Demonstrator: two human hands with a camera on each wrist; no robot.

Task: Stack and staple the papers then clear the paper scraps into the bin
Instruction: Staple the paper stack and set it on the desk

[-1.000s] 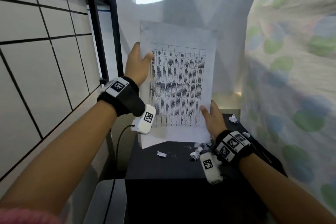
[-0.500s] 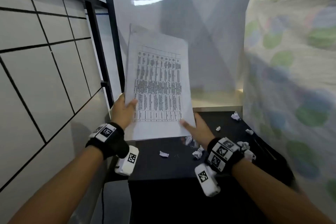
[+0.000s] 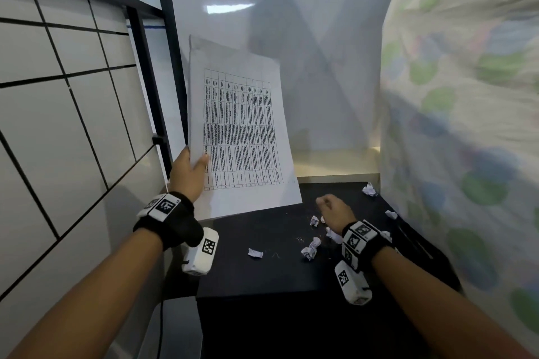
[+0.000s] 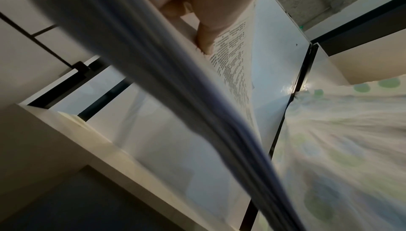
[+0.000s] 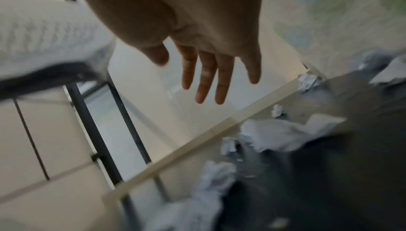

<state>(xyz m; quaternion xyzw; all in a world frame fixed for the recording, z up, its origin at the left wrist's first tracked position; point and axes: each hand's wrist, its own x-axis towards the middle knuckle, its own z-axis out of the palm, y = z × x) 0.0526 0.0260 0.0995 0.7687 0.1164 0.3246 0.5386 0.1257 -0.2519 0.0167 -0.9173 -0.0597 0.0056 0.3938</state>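
A stack of white papers (image 3: 242, 131) with a printed table on its top sheet stands tilted above the back left of the black table (image 3: 262, 277). My left hand (image 3: 189, 172) grips its lower left edge, thumb on the front; in the left wrist view the papers (image 4: 232, 64) run edge-on past my left hand (image 4: 204, 31). My right hand (image 3: 332, 208) hovers over the table with relaxed fingers and holds nothing; the right wrist view shows that right hand (image 5: 211, 71) spread and empty. Several crumpled paper scraps (image 3: 311, 248) lie on the table around it, blurred scraps (image 5: 283, 134) in the right wrist view.
A tiled wall (image 3: 58, 125) and a black metal frame (image 3: 172, 67) close off the left. A glossy white panel (image 3: 320, 81) stands behind the table. A patterned curtain (image 3: 466, 125) hangs on the right. A cable (image 3: 161, 329) drops beside the table's left side.
My right hand has let go of the papers and dropped toward the scraps. The left hand alone now holds the stack, which has tilted and shifted left and down.
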